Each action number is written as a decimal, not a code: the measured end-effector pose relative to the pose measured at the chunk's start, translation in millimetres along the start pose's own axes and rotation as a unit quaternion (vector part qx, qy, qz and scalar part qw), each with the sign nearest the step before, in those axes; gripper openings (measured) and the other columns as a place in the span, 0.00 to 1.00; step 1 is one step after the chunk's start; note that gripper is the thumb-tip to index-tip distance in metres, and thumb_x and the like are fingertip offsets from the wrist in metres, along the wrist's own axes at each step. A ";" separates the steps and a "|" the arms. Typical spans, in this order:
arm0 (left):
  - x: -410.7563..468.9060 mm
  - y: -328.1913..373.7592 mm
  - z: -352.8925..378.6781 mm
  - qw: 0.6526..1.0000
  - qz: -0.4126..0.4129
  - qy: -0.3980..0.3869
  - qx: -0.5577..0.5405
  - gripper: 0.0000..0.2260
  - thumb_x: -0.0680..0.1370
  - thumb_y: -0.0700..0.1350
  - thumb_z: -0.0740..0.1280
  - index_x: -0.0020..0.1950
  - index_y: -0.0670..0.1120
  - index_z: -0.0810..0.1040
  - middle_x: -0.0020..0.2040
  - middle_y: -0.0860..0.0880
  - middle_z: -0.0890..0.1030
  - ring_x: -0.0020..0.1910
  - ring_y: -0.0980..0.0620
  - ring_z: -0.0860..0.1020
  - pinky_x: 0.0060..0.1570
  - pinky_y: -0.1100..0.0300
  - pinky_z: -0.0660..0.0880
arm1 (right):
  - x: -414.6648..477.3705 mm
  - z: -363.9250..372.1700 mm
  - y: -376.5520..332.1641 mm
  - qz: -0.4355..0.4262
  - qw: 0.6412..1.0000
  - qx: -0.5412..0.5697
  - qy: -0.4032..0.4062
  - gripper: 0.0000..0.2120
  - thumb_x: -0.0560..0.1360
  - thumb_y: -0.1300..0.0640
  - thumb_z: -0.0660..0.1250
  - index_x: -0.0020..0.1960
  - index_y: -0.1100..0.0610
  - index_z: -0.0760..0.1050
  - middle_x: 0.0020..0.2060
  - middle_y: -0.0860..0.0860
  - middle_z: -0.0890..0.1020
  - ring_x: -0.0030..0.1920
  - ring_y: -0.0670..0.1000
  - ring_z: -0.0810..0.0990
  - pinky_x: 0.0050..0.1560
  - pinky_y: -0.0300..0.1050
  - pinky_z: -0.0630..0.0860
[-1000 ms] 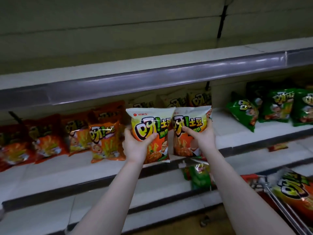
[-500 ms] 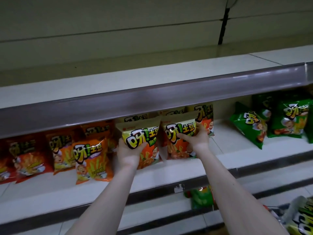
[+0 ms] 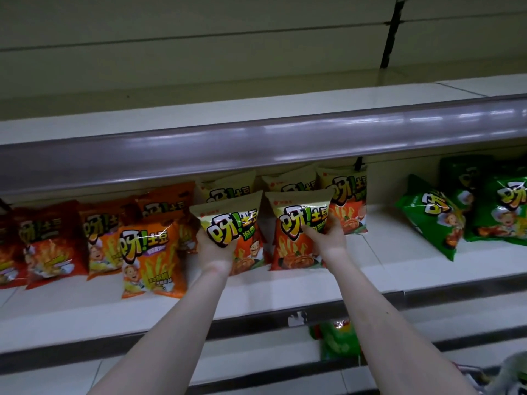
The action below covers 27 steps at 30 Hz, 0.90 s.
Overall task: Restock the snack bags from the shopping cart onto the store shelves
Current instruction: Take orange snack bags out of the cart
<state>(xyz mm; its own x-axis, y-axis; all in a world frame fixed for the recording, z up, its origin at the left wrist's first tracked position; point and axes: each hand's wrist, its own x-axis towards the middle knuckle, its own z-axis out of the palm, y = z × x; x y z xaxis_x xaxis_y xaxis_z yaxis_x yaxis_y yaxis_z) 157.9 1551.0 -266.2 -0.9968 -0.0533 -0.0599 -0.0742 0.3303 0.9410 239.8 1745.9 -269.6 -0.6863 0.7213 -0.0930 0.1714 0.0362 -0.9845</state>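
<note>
- Yellow left bag [image 3: 231, 220] stands on the shelf [image 3: 285, 290], and the left hand [image 3: 214, 250] grips its side.
- Right hand [image 3: 330, 239] grips the right bag [image 3: 293, 252] beside it, on the same shelf.

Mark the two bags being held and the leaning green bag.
Left held bag [image 3: 231, 220]: head view, logo on its front.
Right held bag [image 3: 291, 220]: head view, logo on its front.
Leaning green bag [image 3: 433, 215]: head view, front middle.
</note>
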 end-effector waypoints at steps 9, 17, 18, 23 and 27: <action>-9.8 -9.7 -15.6 0.997 -0.051 -0.053 -0.017 0.34 0.73 0.44 0.74 0.74 0.43 0.60 0.68 0.43 0.70 0.67 0.40 0.70 0.64 0.48 0.68 | -44.5 -15.5 -5.9 -0.020 0.999 0.040 0.003 0.41 0.73 0.56 0.72 0.77 0.56 0.50 0.71 0.55 0.67 0.70 0.57 0.67 0.68 0.53 0.67; -72.9 20.4 -21.2 0.992 0.059 -0.115 -0.017 0.15 0.75 0.48 0.71 0.53 0.43 0.70 0.46 0.48 0.75 0.48 0.46 0.74 0.50 0.55 0.68 | -112.9 -41.8 -27.1 -0.047 0.993 0.067 0.090 0.33 0.78 0.52 0.64 0.77 0.56 0.53 0.70 0.50 0.65 0.68 0.44 0.63 0.58 0.28 0.61; -87.1 30.3 -15.4 0.986 0.077 -0.144 -0.029 0.14 0.75 0.48 0.71 0.52 0.44 0.69 0.46 0.48 0.75 0.48 0.47 0.74 0.50 0.56 0.68 | -124.8 -51.4 -28.4 -0.050 0.990 0.064 0.112 0.32 0.78 0.51 0.64 0.76 0.56 0.53 0.69 0.50 0.65 0.68 0.44 0.63 0.59 0.28 0.62; -148.4 69.7 14.4 0.955 0.146 -0.242 -0.089 0.12 0.76 0.48 0.69 0.53 0.44 0.70 0.49 0.49 0.75 0.50 0.51 0.74 0.51 0.59 0.69 | -165.9 -94.2 -31.7 -0.060 0.977 0.058 0.198 0.31 0.78 0.46 0.62 0.76 0.51 0.55 0.75 0.53 0.61 0.74 0.50 0.60 0.72 0.50 0.60; -206.2 90.8 48.5 0.925 0.175 -0.317 -0.116 0.11 0.76 0.47 0.69 0.52 0.44 0.71 0.44 0.54 0.74 0.45 0.55 0.74 0.49 0.63 0.72 | -194.1 -145.7 -32.2 -0.079 0.963 0.060 0.250 0.28 0.79 0.48 0.62 0.75 0.52 0.57 0.74 0.52 0.62 0.74 0.50 0.60 0.73 0.51 0.61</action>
<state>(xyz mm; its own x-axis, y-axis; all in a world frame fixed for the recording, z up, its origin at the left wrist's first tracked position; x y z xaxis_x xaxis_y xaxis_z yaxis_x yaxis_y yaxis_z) 355.2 1637.7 -184.5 -0.7819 0.6057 0.1478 0.1913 0.0074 0.9815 470.4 1705.5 -198.2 -0.2650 0.9576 0.1134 -0.0100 0.1148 -0.9933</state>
